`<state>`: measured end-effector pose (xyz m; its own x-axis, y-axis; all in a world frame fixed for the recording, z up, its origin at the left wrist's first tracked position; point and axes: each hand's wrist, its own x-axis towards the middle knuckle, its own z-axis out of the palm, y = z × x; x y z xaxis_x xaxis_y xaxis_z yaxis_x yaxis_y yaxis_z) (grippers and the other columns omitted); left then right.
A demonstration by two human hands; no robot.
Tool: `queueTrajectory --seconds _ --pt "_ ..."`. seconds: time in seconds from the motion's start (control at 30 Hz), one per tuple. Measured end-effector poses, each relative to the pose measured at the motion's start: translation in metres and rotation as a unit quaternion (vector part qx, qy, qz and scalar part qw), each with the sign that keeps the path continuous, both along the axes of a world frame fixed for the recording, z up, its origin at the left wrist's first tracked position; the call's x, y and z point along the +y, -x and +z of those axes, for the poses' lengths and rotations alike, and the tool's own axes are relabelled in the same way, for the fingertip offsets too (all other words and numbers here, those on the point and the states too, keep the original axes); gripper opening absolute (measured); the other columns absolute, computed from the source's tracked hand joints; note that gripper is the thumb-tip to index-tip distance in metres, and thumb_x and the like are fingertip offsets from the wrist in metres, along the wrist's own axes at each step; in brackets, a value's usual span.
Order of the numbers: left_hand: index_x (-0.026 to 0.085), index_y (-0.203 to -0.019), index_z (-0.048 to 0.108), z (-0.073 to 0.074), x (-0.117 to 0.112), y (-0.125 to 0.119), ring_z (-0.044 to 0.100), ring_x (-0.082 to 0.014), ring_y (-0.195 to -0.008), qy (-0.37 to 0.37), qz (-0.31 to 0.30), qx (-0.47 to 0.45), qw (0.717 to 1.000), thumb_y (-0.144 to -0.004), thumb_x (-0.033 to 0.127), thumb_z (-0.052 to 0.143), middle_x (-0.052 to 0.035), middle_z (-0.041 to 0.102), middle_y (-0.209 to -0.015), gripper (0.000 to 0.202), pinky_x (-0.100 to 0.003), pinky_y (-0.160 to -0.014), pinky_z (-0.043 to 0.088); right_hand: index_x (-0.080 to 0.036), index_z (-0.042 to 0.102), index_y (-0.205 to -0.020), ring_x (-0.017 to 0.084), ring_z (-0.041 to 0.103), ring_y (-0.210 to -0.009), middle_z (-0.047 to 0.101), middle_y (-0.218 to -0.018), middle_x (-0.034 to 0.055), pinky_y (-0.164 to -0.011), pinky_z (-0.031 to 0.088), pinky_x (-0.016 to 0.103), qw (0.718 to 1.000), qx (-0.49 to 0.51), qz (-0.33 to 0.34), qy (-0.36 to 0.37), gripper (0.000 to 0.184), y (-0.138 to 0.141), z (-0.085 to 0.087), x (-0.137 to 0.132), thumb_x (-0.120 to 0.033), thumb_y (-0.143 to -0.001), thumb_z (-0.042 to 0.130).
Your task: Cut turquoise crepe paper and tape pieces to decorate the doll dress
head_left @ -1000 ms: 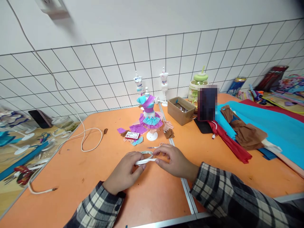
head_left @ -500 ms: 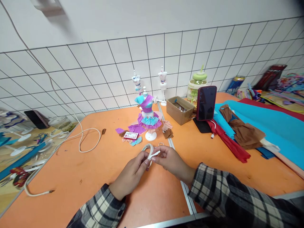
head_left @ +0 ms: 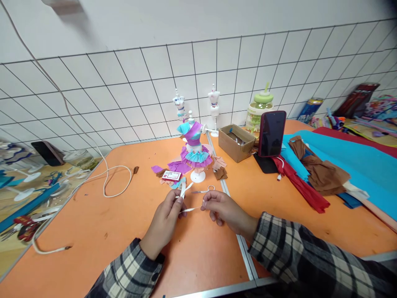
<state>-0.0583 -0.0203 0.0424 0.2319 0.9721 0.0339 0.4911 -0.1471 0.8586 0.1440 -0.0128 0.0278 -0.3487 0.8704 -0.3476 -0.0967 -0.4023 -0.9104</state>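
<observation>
My left hand [head_left: 167,215] is closed round a roll of white tape [head_left: 183,188], held edge-on, with a loose end standing out at its upper right. Between thumb and fingertips, my right hand [head_left: 225,207] pinches the end of a thin tape strip [head_left: 192,209]. That strip stretches across to the fingers of my left hand. Just beyond my hands lie small scissors [head_left: 204,191]. Behind them stands a miniature dress form [head_left: 194,142] in a purple and blue paper top and ruffled skirt. Crepe-paper scraps [head_left: 177,166] and a small red-and-white box [head_left: 171,176] surround its base.
Two white dress forms [head_left: 214,99] stand by the tiled wall. A cardboard box [head_left: 237,142], a green-lidded bottle [head_left: 260,109] and a propped phone [head_left: 272,134] are at the back right. Coloured crepe paper [head_left: 319,169] spreads on the right; a white cable [head_left: 107,182] curls at left.
My hands have moved apart, drawing a thin tape strip between them. The tape roll has turned edge-on and shifted left with my left hand. More of the scissors now shows.
</observation>
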Motion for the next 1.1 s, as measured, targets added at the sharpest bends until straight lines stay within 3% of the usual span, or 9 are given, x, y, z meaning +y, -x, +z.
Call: queueTrajectory --seconds 0.17,0.3,0.4,0.53,0.67,0.87,0.97,1.1 --pt "0.022 -0.096 0.052 0.005 0.001 0.001 0.057 -0.0191 -0.066 -0.020 -0.003 0.071 0.997 -0.097 0.041 0.036 0.0001 0.063 -0.073 0.024 -0.029 -0.065 0.043 -0.023 0.046 -0.114 0.005 0.043 -0.043 0.060 -0.097 0.0007 -0.034 0.024 0.018 0.998 -0.031 -0.058 -0.016 0.045 -0.003 -0.002 0.002 -0.032 -0.072 0.059" --pt "0.022 -0.095 0.054 0.009 -0.001 0.001 0.055 -0.0180 -0.067 -0.050 -0.042 0.134 0.989 -0.098 0.040 0.037 -0.0010 0.063 -0.079 0.025 -0.028 -0.065 0.040 -0.022 0.051 -0.117 0.009 0.052 -0.062 0.061 -0.106 0.0043 -0.052 0.042 0.023 0.964 -0.118 -0.119 -0.205 0.039 -0.008 -0.003 0.004 -0.029 -0.078 0.057" --pt "0.021 -0.098 0.056 0.009 -0.002 -0.001 0.055 -0.0173 -0.069 -0.051 -0.098 0.146 0.983 -0.098 0.038 0.038 -0.0004 0.060 -0.078 0.025 -0.027 -0.066 0.040 -0.021 0.062 -0.107 0.017 0.059 -0.089 0.065 -0.107 0.0057 -0.075 0.047 0.029 0.927 -0.179 -0.063 -0.324 0.024 -0.012 0.000 0.004 -0.032 -0.087 0.054" --pt "0.021 -0.101 0.059 0.009 -0.004 -0.005 0.058 -0.0183 -0.074 -0.046 -0.158 0.184 0.969 -0.098 0.034 0.037 -0.0024 0.064 -0.083 0.026 -0.028 -0.069 0.041 -0.017 0.064 -0.085 0.017 0.061 -0.082 0.067 -0.084 0.0031 -0.077 0.046 0.031 0.946 -0.169 0.011 -0.276 0.024 -0.012 -0.004 0.006 -0.034 -0.093 0.048" --pt "0.021 -0.103 0.062 0.009 -0.004 -0.008 0.059 -0.0195 -0.077 -0.053 -0.181 0.222 0.957 -0.099 0.035 0.036 -0.0035 0.067 -0.086 0.029 -0.029 -0.070 0.041 -0.017 0.064 -0.079 0.014 0.060 -0.071 0.066 -0.075 0.0005 -0.067 0.047 0.026 0.969 -0.137 0.022 -0.202 0.008 -0.008 -0.011 0.009 -0.025 -0.078 0.064" --pt "0.021 -0.093 0.061 0.008 -0.005 -0.010 0.059 -0.0186 -0.073 -0.073 -0.179 0.249 0.949 -0.098 0.034 0.037 -0.0021 0.066 -0.079 0.028 -0.029 -0.068 0.039 -0.018 0.068 -0.077 0.014 0.062 -0.071 0.068 -0.075 0.0005 -0.068 0.048 0.026 0.955 -0.186 0.034 -0.229 0.005 -0.006 -0.005 0.003 -0.018 -0.073 0.069" --pt "0.020 -0.086 0.060 0.008 -0.005 -0.012 0.058 -0.0177 -0.067 -0.072 -0.157 0.286 0.943 -0.095 0.031 0.040 -0.0009 0.063 -0.072 0.025 -0.028 -0.063 0.036 -0.019 0.068 -0.078 0.014 0.062 -0.075 0.069 -0.079 -0.0003 -0.070 0.047 0.026 0.924 -0.239 0.039 -0.296 0.005 -0.006 -0.001 -0.001 -0.016 -0.076 0.067" --pt "0.021 -0.080 0.059 0.010 -0.008 -0.017 0.057 -0.0166 -0.062 -0.057 -0.121 0.333 0.933 -0.090 0.028 0.043 -0.0001 0.063 -0.068 0.020 -0.027 -0.057 0.032 -0.022 0.068 -0.082 0.016 0.057 -0.082 0.068 -0.078 -0.0011 -0.069 0.040 0.027 0.834 -0.354 0.049 -0.421 0.007 -0.007 0.002 -0.009 -0.015 -0.081 0.064"
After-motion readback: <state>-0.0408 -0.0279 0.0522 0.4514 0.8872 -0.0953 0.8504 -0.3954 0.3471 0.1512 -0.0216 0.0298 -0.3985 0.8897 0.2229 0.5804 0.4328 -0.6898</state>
